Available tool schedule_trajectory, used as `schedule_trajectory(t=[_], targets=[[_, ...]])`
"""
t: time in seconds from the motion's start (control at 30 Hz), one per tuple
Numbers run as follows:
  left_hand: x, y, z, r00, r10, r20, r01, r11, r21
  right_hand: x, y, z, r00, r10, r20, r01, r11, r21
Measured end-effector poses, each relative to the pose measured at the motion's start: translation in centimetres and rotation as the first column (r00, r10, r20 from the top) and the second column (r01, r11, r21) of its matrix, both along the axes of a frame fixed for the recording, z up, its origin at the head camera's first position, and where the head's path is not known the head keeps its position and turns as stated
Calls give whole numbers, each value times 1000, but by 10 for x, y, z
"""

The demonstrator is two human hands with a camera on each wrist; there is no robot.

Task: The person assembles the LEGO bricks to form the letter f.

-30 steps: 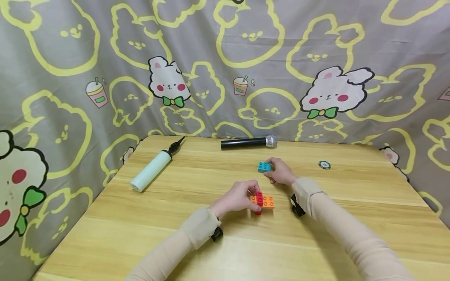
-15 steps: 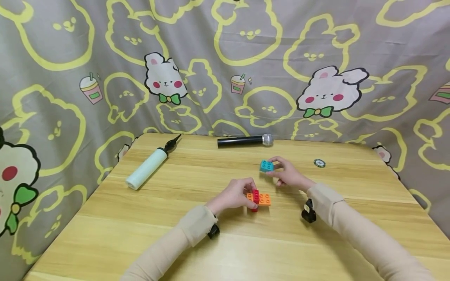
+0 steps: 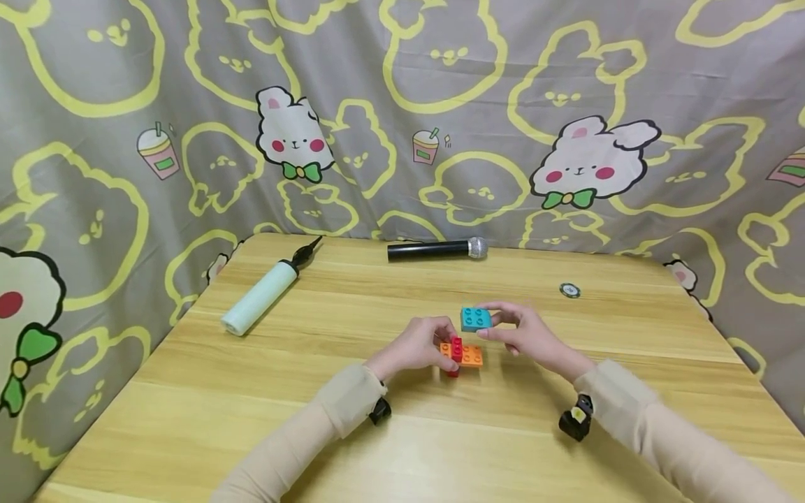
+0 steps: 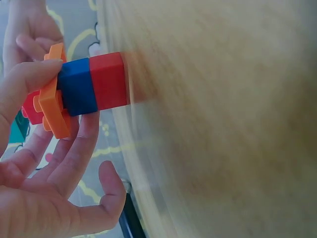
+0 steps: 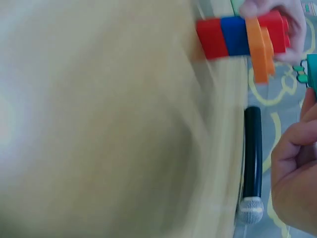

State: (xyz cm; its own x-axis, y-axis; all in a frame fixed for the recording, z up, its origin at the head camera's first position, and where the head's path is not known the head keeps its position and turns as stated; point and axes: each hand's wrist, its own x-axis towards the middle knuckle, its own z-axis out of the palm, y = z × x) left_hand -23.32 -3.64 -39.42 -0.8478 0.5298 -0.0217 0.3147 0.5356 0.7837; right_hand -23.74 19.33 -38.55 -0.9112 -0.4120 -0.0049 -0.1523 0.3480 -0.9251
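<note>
My left hand (image 3: 415,346) grips a small stack of toy building bricks standing on the table. From the bottom, the left wrist view shows a red brick (image 4: 109,81), a blue brick (image 4: 79,88), a flat orange brick (image 4: 51,101) and another red brick (image 4: 32,108) on top. The orange one sticks out to the right in the head view. Between thumb and fingers, my right hand (image 3: 531,339) pinches a teal brick (image 3: 475,318), studs up, raised just behind the stack. Only part of that teal brick (image 5: 312,72) shows at the edge of the right wrist view.
A black microphone (image 3: 434,250) with a silver head lies at the back of the wooden table (image 3: 302,412). To the left lies a pale green hand pump (image 3: 260,297) with a black nozzle. A round chip (image 3: 570,290) lies at the back right. A patterned curtain (image 3: 371,63) hangs behind.
My right hand has lifted the teal brick off the table and brought it nearer to me, close to the stack. My left hand keeps its grip on the stack, almost still.
</note>
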Motion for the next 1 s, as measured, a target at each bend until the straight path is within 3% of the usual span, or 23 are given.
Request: schedule_trajectory(t=[0.3,1.0], targets=[[-1,-1,1,1000,-2,-15,2,1000,0,20,-11,-8,1000,9,10,-8,999,-47],[1,-1,3,1000,2,-9,-2,1000,9,31,-18,-20,998,-63,-32,61,997,-52]])
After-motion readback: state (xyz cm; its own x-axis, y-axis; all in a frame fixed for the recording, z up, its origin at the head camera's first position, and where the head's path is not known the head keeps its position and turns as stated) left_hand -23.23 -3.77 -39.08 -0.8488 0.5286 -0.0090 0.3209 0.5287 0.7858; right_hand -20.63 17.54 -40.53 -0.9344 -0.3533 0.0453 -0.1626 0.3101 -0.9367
